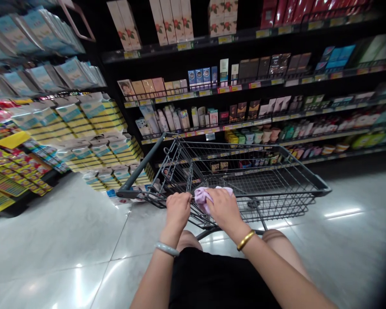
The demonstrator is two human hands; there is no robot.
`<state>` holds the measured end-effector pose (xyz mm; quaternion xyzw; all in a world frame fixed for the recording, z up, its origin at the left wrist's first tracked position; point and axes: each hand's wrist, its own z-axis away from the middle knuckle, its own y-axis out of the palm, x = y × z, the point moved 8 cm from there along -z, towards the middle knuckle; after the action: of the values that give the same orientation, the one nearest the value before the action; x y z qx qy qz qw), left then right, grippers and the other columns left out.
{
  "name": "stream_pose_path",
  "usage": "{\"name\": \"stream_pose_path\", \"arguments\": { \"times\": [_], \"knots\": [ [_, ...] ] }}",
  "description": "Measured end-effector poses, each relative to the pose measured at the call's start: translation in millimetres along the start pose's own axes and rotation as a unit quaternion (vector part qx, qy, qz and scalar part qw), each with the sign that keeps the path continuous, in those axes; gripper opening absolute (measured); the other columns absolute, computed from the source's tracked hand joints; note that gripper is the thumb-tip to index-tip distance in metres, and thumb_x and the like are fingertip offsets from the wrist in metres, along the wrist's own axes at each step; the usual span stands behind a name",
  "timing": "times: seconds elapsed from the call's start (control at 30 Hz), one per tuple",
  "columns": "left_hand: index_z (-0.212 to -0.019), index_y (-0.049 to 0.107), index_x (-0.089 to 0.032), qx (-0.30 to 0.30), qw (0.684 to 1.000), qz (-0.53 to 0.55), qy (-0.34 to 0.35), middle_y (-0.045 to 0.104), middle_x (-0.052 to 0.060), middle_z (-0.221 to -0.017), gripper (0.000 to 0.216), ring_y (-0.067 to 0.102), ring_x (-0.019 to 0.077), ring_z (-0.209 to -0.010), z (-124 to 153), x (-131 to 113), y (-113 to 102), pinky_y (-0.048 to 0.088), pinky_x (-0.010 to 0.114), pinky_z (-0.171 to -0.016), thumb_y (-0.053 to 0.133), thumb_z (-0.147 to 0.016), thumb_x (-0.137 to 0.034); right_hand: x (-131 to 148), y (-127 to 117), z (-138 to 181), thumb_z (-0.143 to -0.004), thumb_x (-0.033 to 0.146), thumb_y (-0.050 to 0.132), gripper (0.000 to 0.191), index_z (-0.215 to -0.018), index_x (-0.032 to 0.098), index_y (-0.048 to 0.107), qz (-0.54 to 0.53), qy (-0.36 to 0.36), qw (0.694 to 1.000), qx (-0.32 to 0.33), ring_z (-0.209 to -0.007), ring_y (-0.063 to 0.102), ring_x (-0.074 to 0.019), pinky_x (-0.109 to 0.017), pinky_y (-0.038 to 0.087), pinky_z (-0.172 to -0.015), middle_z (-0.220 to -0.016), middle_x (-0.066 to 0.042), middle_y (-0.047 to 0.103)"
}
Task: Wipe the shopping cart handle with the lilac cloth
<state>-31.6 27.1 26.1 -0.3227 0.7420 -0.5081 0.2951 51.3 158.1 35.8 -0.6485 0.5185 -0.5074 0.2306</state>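
A dark grey shopping cart stands sideways in front of me, its push handle at the left. My left hand is closed around the top wire of the cart's near side. Just right of it, my right hand presses a light purple cloth against the same side rail. Part of the cloth bunches out at the left of the fingers and a bit shows above them. Apart from the cloth, I see nothing lying in the basket.
Black store shelves with boxes, bottles and tubes run behind the cart. To the left hang yellow and blue packs, with a rack of small colourful packets beyond. Under me lies a shiny grey floor.
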Motion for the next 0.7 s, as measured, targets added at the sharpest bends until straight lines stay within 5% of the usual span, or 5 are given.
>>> {"name": "stream_pose_path", "arguments": {
  "times": [0.17, 0.33, 0.53, 0.7],
  "knots": [
    [-0.091, 0.070, -0.020, -0.018, 1.000, -0.001, -0.008, 0.070, 0.008, -0.087, 0.021, 0.059, 0.0236, -0.090, -1, 2, 4, 0.034, 0.037, -0.081, 0.050, -0.083, -0.017, 31, 7, -31, -0.097, 0.026, 0.040, 0.034, -0.127, 0.024, 0.055, -0.092, -0.035, 0.995, 0.023, -0.112, 0.057, -0.0166, -0.027, 0.041, -0.093, -0.127, -0.005, 0.062],
    [-0.085, 0.068, -0.021, -0.012, 1.000, -0.018, 0.006, 0.070, 0.007, -0.086, 0.022, 0.058, 0.0227, -0.088, 1, 2, 6, 0.033, 0.037, -0.080, 0.047, -0.087, -0.017, 20, 14, -42, -0.095, 0.030, 0.042, 0.025, -0.097, 0.019, 0.065, 0.065, -0.020, 0.991, 0.114, -0.089, 0.065, -0.0207, -0.033, 0.044, -0.085, -0.095, -0.009, 0.071],
    [-0.084, 0.065, -0.022, -0.032, 0.999, -0.014, 0.005, 0.070, 0.004, -0.084, 0.029, 0.056, 0.0218, -0.085, 1, 1, 1, 0.031, 0.037, -0.079, 0.040, -0.096, -0.029, 8, -8, -39, -0.101, 0.032, 0.033, 0.033, -0.104, 0.016, 0.062, 0.101, -0.053, 0.993, 0.035, -0.128, 0.049, -0.0257, -0.053, 0.019, -0.112, -0.097, -0.012, 0.072],
    [-0.082, 0.065, -0.022, -0.023, 0.999, -0.024, 0.004, 0.069, 0.004, -0.082, 0.022, 0.056, 0.0215, -0.084, 2, 3, 4, 0.031, 0.036, -0.079, 0.045, -0.092, -0.022, 12, 15, -31, -0.096, 0.049, 0.043, 0.034, -0.101, 0.023, 0.064, 0.054, -0.118, 0.981, 0.146, -0.095, 0.065, -0.0194, -0.031, 0.043, -0.082, -0.105, -0.005, 0.071]
  ]
}}
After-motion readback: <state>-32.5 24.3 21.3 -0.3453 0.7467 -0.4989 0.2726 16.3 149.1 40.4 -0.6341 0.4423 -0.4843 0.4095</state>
